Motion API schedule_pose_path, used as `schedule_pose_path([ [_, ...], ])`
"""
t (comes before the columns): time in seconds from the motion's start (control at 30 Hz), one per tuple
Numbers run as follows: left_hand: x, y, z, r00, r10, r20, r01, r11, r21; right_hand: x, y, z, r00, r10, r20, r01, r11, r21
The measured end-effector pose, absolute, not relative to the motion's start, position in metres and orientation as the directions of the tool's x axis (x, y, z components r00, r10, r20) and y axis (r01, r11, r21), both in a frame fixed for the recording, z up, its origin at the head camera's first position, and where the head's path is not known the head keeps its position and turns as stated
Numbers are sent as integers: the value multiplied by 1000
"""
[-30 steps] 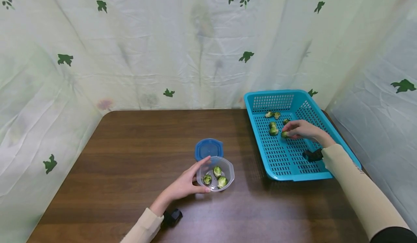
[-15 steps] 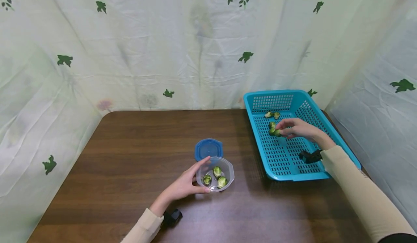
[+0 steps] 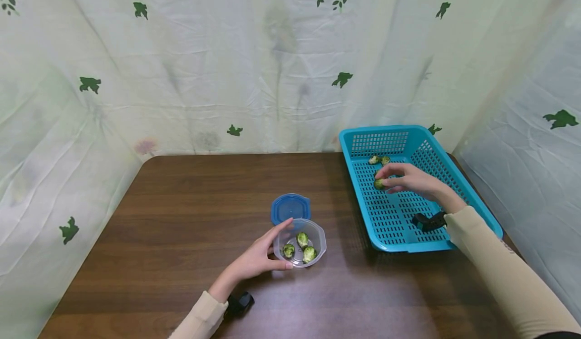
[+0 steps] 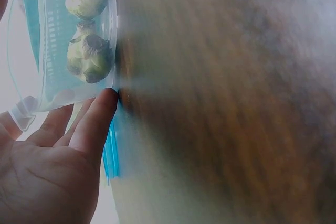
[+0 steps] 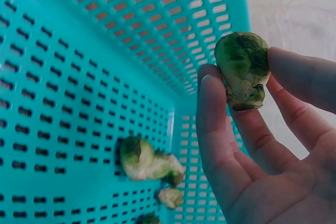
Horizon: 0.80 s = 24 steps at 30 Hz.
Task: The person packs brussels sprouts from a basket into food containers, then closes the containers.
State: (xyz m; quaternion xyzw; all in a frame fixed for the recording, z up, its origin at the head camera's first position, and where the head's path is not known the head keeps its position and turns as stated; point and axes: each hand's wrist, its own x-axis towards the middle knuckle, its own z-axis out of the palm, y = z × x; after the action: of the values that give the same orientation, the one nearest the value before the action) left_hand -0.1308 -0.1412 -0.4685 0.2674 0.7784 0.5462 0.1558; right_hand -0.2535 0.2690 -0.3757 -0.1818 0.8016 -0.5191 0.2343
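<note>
Over the floor of the turquoise perforated basket (image 3: 408, 247), my right hand (image 3: 410, 180) has its fingers narrowed on one Brussels sprout (image 5: 241, 69), pinched from both sides; another finger lies just below what looks like its stem end, though I cannot tell whether it touches; I judge the pinch sound, yet the rounded sides could roll and the outer leaves could tear under a hard squeeze; best to press lightly and evenly across the fattest part, with the knuckles free of the basket wall and of the sprouts (image 5: 139, 158) lying below.

On the table (image 3: 204, 203), well apart from the basket, my left hand (image 3: 256, 256) spreads its fingers and thumb round the side of a clear octagonal plastic container (image 3: 322, 240); it stands upright with three loose Brussels sprouts (image 3: 309, 254) inside; so thin a wall would probably flex, so a steadying touch serves better than a clench, with the fingertips outside and the mouth uncovered.

Just beyond the container lies a blue lid (image 3: 291, 209); I cannot tell whether the two touch; behind everything hangs a pale leaf-patterned cloth (image 3: 204, 76).
</note>
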Motion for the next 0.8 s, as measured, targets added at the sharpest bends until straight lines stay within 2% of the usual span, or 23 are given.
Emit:
schedule_pose_path([
  [0.47, -130, -141, -467, -803, 593, 57, 245, 242, 939, -241, 241, -362, -808, -573, -139, -104, 370, -923],
  [0.8, -130, -141, -466, -807, 589, 44, 235, 252, 939, -228, 213, -352, -760, -632, -152, -134, 381, -915],
])
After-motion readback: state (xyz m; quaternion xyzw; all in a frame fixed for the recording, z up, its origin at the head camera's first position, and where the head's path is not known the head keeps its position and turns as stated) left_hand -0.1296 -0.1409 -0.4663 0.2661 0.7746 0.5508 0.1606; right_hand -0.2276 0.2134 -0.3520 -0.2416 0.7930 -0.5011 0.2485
